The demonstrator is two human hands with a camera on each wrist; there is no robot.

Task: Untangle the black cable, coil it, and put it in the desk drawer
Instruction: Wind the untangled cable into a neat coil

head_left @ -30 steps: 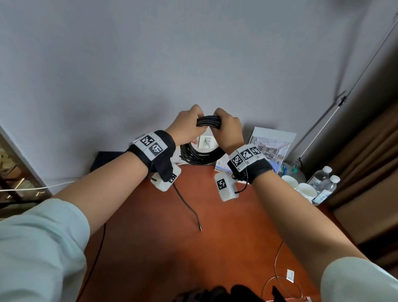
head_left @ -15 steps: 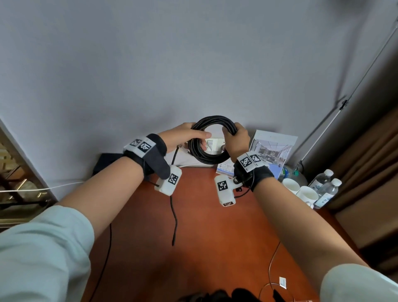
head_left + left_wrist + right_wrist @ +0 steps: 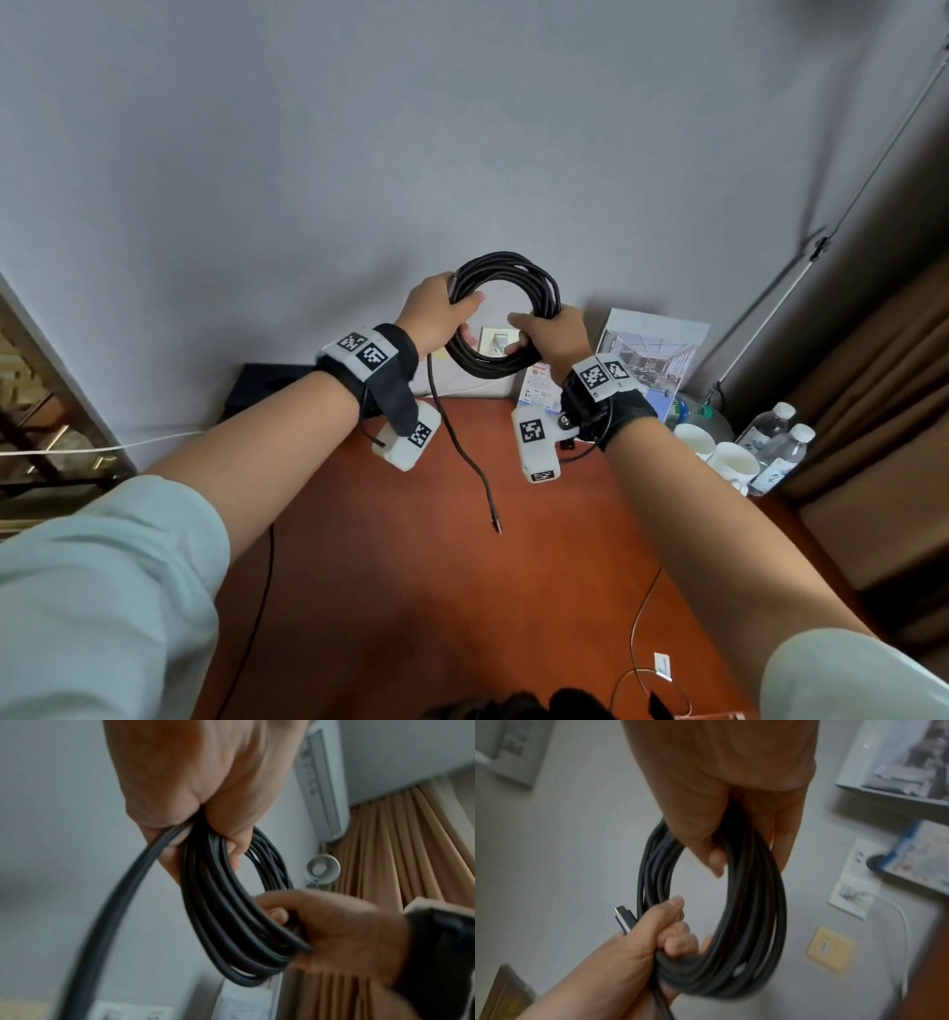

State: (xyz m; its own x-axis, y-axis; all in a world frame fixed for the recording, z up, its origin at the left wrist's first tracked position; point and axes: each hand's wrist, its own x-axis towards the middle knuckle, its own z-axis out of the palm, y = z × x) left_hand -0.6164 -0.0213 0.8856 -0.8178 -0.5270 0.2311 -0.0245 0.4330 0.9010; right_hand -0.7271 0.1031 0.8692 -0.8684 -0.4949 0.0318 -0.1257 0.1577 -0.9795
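- Coiled black round-jacketed cable: strands covered where the left hand grips at 9 o'clock of the loop and where the right hand grips at 4 o'clock; strand count unreadable in the blurred wrist views.
- Loose tail: its end plug too small to identify in the head view.
- Left fingertips: partly buried behind the coil.
- White wall socket plate: seen only through the loop, partly masked by fingers.
- Reddish-brown wooden desk: cut off by the frame's 6 o'clock edge; no drawer visible.
- Printed leaflet: text illegible, partly covered by the right wrist.
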